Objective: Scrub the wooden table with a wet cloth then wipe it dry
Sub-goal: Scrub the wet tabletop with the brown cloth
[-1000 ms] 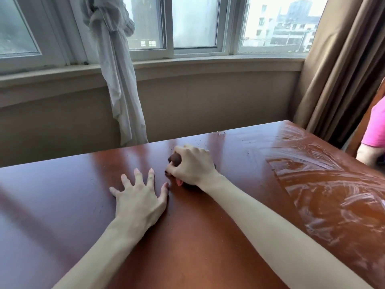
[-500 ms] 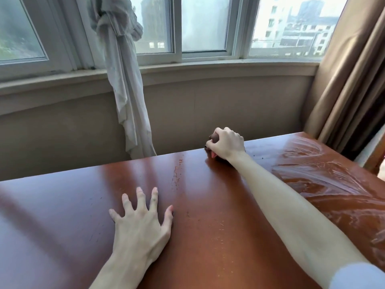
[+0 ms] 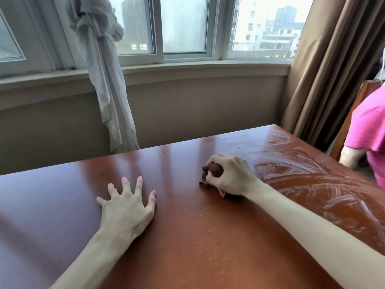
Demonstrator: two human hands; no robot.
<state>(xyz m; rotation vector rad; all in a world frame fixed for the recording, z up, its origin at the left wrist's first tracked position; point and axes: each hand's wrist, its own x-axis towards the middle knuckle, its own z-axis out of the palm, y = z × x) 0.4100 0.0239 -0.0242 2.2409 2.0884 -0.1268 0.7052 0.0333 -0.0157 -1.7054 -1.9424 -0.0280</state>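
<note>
I see my right hand (image 3: pixel 229 176) curled tight around a bunched dark brown cloth (image 3: pixel 212 171), pressing it down on the wooden desk (image 3: pixel 187 236). The wad is too crumpled for me to give it a clear long axis; its exposed end pokes out of my fist toward my left hand, and a small pink edge shows under the heel of my palm. My left hand (image 3: pixel 127 205) lies flat on the desk, fingers straight and spread, pointing away from me toward the window (image 3: pixel 183 26), holding nothing. It sits well apart from the cloth. Just to the right of my right hand, the desk surface carries wet, whitish smear streaks (image 3: pixel 308 180). Between my hands and nearer me, small crumbs (image 3: pixel 200 215) dot the wood. Beyond the streaks, a person in a pink sleeve (image 3: pixel 368 130) sits at the desk's right edge.
</note>
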